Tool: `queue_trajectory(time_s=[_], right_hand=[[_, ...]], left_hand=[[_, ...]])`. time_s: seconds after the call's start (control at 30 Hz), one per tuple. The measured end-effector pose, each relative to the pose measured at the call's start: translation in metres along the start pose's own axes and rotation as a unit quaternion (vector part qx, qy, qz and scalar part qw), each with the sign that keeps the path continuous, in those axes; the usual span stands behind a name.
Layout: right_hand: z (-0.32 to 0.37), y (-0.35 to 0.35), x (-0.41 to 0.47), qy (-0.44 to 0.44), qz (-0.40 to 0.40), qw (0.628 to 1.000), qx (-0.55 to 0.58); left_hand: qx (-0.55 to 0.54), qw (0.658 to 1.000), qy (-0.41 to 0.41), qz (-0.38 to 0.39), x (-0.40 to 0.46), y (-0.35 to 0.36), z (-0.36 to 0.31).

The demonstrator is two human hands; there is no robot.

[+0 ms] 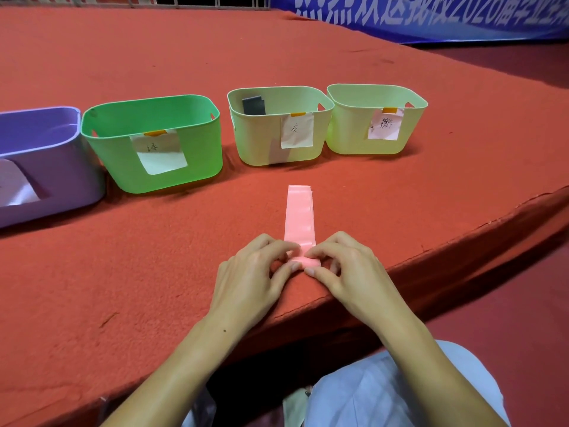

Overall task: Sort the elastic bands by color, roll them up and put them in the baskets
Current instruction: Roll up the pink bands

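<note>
Pink band (pixel 299 215): flat strip on red table (pixel 138 272), laid lengthwise away from person; far end square-cut, lying just short of the baskets, near end curled into a small roll at the table's front edge.
Left hand (pixel 249 282): fingers curled, thumb + forefinger pinching left side of the rolled end.
Right hand (pixel 345 272): fingers curled, thumb + fingertips pinching right side of same roll. Both hands clamped on band, nearly touching each other over it.
Baskets: four in a row behind band, none touching it.
Purple basket (pixel 46 167): far left, partly out of frame, white paper on front.
Green basket (pixel 154 143): next to purple, paper label w/ handwritten mark, orange tape at top.
Pale basket, centre-right (pixel 277 127): holds a grey band (pixel 254 106) upright against back-left wall; paper label on front.
Pale basket, far right (pixel 375 118): pinkish label w/ scribbled mark; contents not visible.
Table cover: red felt-like cloth, wrinkled at front edge.
Background: blue banner (pixel 431 16) w/ white characters, top right.
Person: bare forearms, light blue clothing (pixel 385 389) at lap.
</note>
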State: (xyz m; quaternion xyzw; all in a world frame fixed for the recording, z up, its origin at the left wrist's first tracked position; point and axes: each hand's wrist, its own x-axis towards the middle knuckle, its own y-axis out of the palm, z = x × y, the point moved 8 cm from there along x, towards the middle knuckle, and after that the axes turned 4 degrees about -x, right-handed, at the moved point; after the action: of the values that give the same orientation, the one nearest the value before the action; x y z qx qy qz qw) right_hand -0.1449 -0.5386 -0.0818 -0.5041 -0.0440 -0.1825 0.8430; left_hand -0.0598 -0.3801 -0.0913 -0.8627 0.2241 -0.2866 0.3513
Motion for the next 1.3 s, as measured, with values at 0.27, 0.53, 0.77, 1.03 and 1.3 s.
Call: queue_trajectory(time_s=[0.27, 0.53, 0.77, 1.03, 1.3], right_hand=[[-0.0028, 0.0002, 0.0028, -0.003, -0.002, 1.000, -0.005], [-0.0049, 0.0000, 0.0015, 0.000, -0.004, 1.000, -0.011], [-0.0045, 0.0035, 0.0001, -0.006, 0.047, 0.998, -0.030], [-0.0052, 0.0027, -0.0029, 0.012, 0.035, 0.999, -0.020], [-0.0035, -0.0014, -0.0021, 0.021, 0.007, 1.000, 0.015]], left_hand=[[-0.012, 1.000, -0.001, 0.009, 0.0008, 0.0018, 0.0008], [-0.008, 1.000, -0.005, 0.008, 0.0041, 0.0021, -0.0003], [-0.024, 0.999, -0.011, 0.032, -0.0001, 0.0052, 0.0030], [-0.016, 1.000, -0.005, 0.023, -0.0024, 0.0008, -0.0018], [0.000, 1.000, -0.002, 0.019, -0.0019, 0.0022, -0.0023]])
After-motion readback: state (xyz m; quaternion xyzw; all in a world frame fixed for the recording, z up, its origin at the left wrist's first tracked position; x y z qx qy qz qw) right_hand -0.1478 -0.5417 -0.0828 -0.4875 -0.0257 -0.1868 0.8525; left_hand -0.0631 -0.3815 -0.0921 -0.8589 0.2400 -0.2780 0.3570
